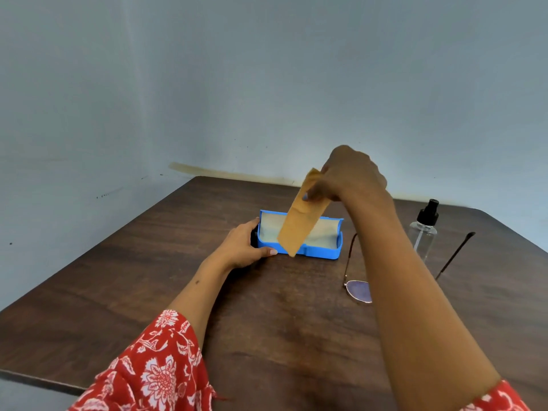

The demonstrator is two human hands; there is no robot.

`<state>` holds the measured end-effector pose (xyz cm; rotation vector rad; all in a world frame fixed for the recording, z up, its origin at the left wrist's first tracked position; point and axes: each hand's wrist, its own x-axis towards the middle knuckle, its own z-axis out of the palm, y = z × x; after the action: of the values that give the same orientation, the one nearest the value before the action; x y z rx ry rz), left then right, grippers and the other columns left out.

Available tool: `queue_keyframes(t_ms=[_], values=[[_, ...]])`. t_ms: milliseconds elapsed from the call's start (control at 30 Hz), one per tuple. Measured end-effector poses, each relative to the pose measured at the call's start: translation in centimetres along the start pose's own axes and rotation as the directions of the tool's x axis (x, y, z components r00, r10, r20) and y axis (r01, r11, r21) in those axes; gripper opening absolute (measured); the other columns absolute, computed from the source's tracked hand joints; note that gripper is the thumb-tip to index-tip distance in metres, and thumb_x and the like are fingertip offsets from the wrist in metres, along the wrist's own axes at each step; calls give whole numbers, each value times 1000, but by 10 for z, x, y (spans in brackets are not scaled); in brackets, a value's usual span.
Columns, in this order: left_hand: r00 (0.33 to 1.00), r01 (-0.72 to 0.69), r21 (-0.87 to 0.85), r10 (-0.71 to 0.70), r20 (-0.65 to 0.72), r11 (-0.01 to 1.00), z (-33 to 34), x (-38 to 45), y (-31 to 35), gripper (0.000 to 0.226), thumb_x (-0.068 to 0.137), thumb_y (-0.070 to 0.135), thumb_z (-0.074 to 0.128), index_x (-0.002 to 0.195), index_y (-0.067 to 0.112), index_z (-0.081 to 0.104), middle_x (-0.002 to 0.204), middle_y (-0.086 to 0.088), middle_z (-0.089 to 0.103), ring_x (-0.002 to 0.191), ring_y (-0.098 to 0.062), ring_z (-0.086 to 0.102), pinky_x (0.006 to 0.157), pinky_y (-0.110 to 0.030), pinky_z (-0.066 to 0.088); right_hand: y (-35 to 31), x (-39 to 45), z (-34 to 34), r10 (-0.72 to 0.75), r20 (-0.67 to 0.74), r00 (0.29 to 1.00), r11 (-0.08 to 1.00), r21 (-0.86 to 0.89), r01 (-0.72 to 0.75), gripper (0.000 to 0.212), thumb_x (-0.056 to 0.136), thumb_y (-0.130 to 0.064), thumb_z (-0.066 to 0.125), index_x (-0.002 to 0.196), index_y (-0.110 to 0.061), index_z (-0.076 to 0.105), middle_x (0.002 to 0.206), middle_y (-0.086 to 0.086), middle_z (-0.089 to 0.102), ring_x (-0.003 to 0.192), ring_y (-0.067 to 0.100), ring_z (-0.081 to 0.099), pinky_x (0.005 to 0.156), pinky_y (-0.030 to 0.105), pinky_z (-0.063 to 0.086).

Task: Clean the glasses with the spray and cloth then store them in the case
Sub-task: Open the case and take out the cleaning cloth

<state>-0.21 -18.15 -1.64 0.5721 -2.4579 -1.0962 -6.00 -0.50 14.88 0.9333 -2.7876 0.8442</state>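
**Cloth out of case, glasses not yet cleaned**

Sleeves (160,369) in red floral print frame the bottom of the view, both forearms reaching out over the table (148,262).

Left hand (241,247): grips the left end of the open blue case (311,250), fingers curled round it, thumb along the front edge. The case stands with its lid up, long axis running left to right.

Right hand (353,176): raised above the case, pinching the upper end of the orange cloth (299,223). The cloth hangs free — its lower tip is level with the front rim of the case.

Glasses (360,289): lie on the table to the right of the case, temples open and pointing away from the camera, partly hidden beneath the right forearm. The right hand is the nearer one.

Spray (424,229): stands upright beyond the glasses, near the right edge — also on the right hand's side.

Judgement: cleaning has not begun; the spray likely comes next, though the right hand is occupied by the cloth.
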Motion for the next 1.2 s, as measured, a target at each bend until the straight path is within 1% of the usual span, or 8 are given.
queue_keyframes(t_ms=[167, 367, 433, 533, 633, 733, 1000, 1200], values=[[1000, 11, 11, -11, -22, 1000, 1, -2, 6, 80, 75, 16, 76, 142, 16, 34, 141, -2, 46, 128, -19, 42, 94, -22, 31, 2, -2, -13, -50, 56, 997, 999, 19, 49, 49, 59, -32, 86, 100, -16, 65, 90, 5, 61, 89, 25, 59, 74, 30, 46], [992, 78, 163, -59, -115, 984, -12, -9, 20, 84, 77, 20, 69, 147, 14, 22, 156, -6, 19, 143, -21, 19, 113, -33, 21, 8, -21, -29, -90, 109, 990, 995, 44, 86, 45, 61, -32, 86, 98, -17, 66, 82, 2, 61, 89, 24, 62, 80, 34, 52], [972, 9, -59, -23, -234, 998, -20, -21, 41, 78, 73, 27, 69, 142, 16, 34, 150, -4, 31, 139, -19, 28, 109, -29, 29, 12, -30, -37, -135, 133, 982, 990, 60, 128, 37, 63, -29, 85, 94, -19, 67, 71, 0, 58, 81, 21, 61, 71, 29, 50], [978, -150, -554, 42, -203, 819, -22, -59, 84, 74, 58, 47, 69, 124, 17, 55, 127, -1, 59, 120, -12, 53, 96, -19, 40, 18, -44, -45, -222, 196, 955, 974, 92, 208, 31, 66, -24, 84, 90, -20, 65, 63, -1, 59, 64, 14, 57, 57, 23, 44], [993, -85, -638, 118, 8, 765, 2, -97, 111, 72, 55, 52, 79, 113, 13, 64, 111, -4, 70, 106, -13, 63, 93, -25, 48, 23, -52, -48, -264, 257, 930, 962, 144, 234, 34, 64, -21, 85, 92, -18, 67, 61, 3, 62, 53, 11, 55, 62, 27, 49], [987, -33, -711, 133, 85, 702, 26, -122, 125, 29, 69, 22, 79, 93, 8, 72, 93, -11, 74, 88, -19, 69, 77, -26, 56, 27, -57, -47, -288, 280, 916, 954, 166, 249, 34, 63, -21, 86, 91, -19, 68, 57, 0, 60, 47, 8, 53, 58, 24, 46], [993, 54, -779, 49, 109, 624, 36, -143, 139, 23, 73, 14, 67, 90, -2, 71, 90, -19, 73, 77, -23, 71, 74, -29, 58, 45, -61, -45, -268, 160, 950, 952, 194, 236, 37, 61, -19, 87, 91, -25, 67, 76, -6, 56, 74, 12, 53, 57, 23, 39], [997, 71, -854, 1, 83, 516, 34, -145, 146, 31, 84, 18, 57, 105, -3, 66, 102, -20, 70, 91, -28, 67, 93, -44, 52, 61, -95, -48, -155, -228, 961, 926, 305, 222, 24, 65, -42, 78, 79, -27, 66, 68, -11, 67, 64, 3, 59, 55, 25, 40]])
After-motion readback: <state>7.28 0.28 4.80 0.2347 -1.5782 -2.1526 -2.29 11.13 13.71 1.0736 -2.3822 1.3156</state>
